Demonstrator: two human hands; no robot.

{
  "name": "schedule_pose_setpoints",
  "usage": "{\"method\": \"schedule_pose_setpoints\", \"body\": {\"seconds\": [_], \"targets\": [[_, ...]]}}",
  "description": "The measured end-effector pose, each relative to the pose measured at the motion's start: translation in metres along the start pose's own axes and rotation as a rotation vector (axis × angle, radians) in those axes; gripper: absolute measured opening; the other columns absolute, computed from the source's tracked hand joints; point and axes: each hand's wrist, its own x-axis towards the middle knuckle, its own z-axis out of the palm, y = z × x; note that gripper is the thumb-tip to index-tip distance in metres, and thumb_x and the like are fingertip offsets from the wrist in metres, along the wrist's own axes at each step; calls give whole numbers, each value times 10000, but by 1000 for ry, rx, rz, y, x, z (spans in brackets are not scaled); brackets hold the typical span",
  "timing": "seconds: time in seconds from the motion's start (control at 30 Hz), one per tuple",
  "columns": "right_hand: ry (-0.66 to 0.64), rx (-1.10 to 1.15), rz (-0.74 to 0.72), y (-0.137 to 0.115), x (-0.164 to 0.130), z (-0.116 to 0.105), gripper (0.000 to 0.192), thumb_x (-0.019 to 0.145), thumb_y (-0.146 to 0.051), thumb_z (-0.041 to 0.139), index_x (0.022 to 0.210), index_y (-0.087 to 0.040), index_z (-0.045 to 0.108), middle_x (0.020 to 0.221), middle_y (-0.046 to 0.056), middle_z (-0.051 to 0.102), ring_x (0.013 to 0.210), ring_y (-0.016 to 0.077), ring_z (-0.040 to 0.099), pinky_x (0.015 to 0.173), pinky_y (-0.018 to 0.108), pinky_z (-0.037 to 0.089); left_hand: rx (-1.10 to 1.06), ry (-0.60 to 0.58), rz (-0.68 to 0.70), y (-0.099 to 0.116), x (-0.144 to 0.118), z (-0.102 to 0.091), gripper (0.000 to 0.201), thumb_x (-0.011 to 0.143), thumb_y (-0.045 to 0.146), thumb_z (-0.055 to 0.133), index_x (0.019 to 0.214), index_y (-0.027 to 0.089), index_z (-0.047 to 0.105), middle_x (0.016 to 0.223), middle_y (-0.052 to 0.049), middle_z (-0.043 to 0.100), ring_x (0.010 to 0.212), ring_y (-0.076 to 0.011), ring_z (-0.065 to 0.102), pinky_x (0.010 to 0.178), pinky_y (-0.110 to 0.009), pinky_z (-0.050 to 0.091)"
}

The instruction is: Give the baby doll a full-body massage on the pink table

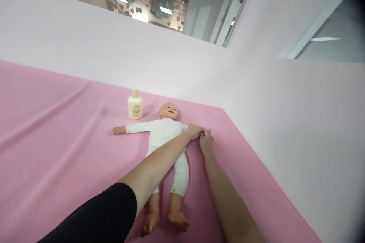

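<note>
Here a baby doll (pixel 164 136) in a white one-piece suit lies on its back on a pink sheet (pixel 57 129), head toward the far wall, bare feet toward the camera, one arm stretched out to the left. The left hand (pixel 193 132) reaches across the doll's body and is closed at the end of the doll's other arm, by the sleeve cuff; the fingers are curled, though what exactly they pinch is too small to tell. The right hand (pixel 205 140) lies just beside it, touching it at the fingertips, fingers bent inward at the same spot; whether it grips anything cannot be made out.

A cream pump bottle (pixel 135 105) stands upright just beyond the doll's outstretched arm, left of its head. Its label carries a small dark drawing and lines of print, too fine to read.

The sheet runs wide and bare to the left, with soft folds. On the right its edge meets a pale partition wall (pixel 285 129) close beside the hands, leaving only a narrow strip there. Another pale wall closes the far side behind the bottle.
</note>
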Motion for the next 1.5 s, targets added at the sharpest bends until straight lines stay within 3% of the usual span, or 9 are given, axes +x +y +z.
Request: {"method": "schedule_pose_setpoints", "body": {"seconds": [0.13, 0.27, 0.37, 0.5, 0.77, 0.9, 1.13, 1.3, 1.5], "targets": [[-47, -111, -44, 5, -1, 3, 326, 690, -133, 493, 941, -222, 681, 1014, 73, 634, 1179, 243, 474, 1079, 438, 170, 26, -42, -11, 6, 0, -1, 271, 845, 174, 423, 1040, 180, 611, 1015, -90, 680, 963, -239, 621, 830, -392, 436], [-186, -465, -123, 5, 0, 1, 413, 812, -208, 367, 1167, -176, 576, 1150, 107, 605, 1124, 232, 510, 1050, 429, 220, 54, -49, -16, 7, -7, -6, 341, 816, 202, 482, 1149, 160, 547, 1069, -118, 659, 1000, -260, 605, 863, -430, 408], [-264, -613, -137, 1, 0, 0, 438, 840, -222, 288, 1167, -136, 568, 1193, 115, 588, 1138, 222, 492, 1041, 400, 233, 63, -14, -48, -4, -20, -17, 271, 825, 294, 494, 1029, 159, 612, 1047, -116, 665, 1010, -265, 593, 888, -426, 386], [-292, -664, -124, -3, 1, -1, 449, 829, -211, 282, 1156, -120, 577, 1200, 121, 587, 1135, 227, 492, 1037, 395, 233, 55, 68, -142, -33, -50, -36, 307, 873, 323, 411, 938, 141, 650, 987, -123, 677, 969, -259, 607, 849, -403, 404], [-314, -712, -106, -10, -1, -3, 472, 846, -204, 248, 1193, -125, 558, 1201, 114, 583, 1148, 216, 489, 1044, 381, 232, -97, 259, -175, -76, -131, -42, 396, 913, 327, 351, 1236, 193, 536, 1316, -62, 528, 1242, -205, 437, 1047, -380, 287], [-333, -732, -111, -10, -1, -3, 482, 853, -199, 238, 1219, -112, 540, 1251, 118, 552, 1214, 229, 435, 1065, 388, 207, -164, 252, -336, -98, -173, -36, 481, 925, 408, 297, 1366, 245, 397, 1437, -47, 379, 1312, -246, 347, 1067, -436, 259], [-324, -768, -96, -10, -4, 0, 493, 903, -311, 216, 1265, -122, 492, 1328, 117, 496, 1325, 288, 296, 1071, 526, 164, 104, 323, -496, -131, -235, -36, 438, 874, 327, 378, 1275, 200, 501, 1339, -109, 486, 1253, -314, 380, 1071, -492, 173], [-302, -834, -96, -8, -7, 2, 519, 908, -347, 207, 1301, -115, 455, 1395, 126, 420, 1363, 310, 221, 1071, 587, 108, 117, 330, -771, -154, -258, -51, 431, 806, 344, 458, 1195, 173, 534, 1198, -159, 559, 1145, -362, 443, 1030, -572, 125], [-206, -834, -241, -15, -8, 11, 522, 895, -320, 222, 1309, -86, 439, 1453, 163, 313, 1384, 328, 165, 1067, 611, 67, -120, 396, -993, -172, -268, -62, 250, 696, 290, 590, 919, 178, 592, 1059, -129, 583, 1062, -352, 490, 918, -485, 334]]}}
